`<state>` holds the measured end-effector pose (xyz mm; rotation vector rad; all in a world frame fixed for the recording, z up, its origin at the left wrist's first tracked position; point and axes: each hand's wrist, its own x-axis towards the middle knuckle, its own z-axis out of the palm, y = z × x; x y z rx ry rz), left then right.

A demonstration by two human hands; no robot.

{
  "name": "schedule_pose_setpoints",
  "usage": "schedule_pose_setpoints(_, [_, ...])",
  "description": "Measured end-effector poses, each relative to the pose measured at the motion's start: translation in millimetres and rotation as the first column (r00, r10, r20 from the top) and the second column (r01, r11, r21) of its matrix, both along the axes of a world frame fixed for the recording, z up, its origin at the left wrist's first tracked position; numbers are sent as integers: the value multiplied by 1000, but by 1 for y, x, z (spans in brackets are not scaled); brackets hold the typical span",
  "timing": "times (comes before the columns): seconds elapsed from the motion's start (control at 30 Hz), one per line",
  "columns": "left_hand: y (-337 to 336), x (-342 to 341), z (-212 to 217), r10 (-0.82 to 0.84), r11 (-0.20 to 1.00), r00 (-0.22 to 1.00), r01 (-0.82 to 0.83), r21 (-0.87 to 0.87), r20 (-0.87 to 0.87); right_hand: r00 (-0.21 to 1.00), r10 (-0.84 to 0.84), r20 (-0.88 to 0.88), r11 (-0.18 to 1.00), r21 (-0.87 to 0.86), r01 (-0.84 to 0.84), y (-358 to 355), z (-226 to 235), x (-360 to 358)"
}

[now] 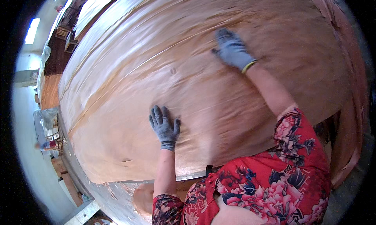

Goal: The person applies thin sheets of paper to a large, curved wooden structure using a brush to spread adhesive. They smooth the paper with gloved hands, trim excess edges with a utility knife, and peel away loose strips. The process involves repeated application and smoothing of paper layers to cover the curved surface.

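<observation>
A broad, thin sheet of wood veneer (203, 92), tan with darker grain streaks and ripples, spreads across most of the view. My left hand (163, 125), in a grey work glove, lies flat on its nearer part with the fingers apart. Farther off and to the right, my right hand (232, 51) rests on the same sheet in a grey glove with a yellow-green cuff edge. Its fingers are stretched out and slightly blurred. Neither hand holds anything. A small round knot mark (173, 71) shows on the veneer between the two hands.
Reddish-brown sheets (352, 107) hang with ragged edges along the right side. At the far left stand dark red-brown stacks (58, 58) and an orange-brown stack (51, 92). A person (47, 145) is small at the left. The sheet's near edge passes close to my body.
</observation>
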<state>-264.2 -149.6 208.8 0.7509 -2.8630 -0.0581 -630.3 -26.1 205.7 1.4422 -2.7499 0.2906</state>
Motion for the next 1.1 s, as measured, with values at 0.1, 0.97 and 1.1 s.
schedule_pose_setpoints(0.1, [-2, -2, -3, -12, 1000, 1000, 12, -21, 10, 941, -328, -86, 942, 42, 332, 76, -23, -67])
schedule_pose_setpoints(0.97, [-162, -151, -149, 233, 944, 966, -197, -264, 112, -2, -923, 385, 107, 262, 959, 433, -214, 347])
schedule_pose_setpoints(1.1, [-54, -198, -156, -121, 991, 980, 111, -75, -159, -87, -727, 681, 9, 137, 991, 401, -226, 364])
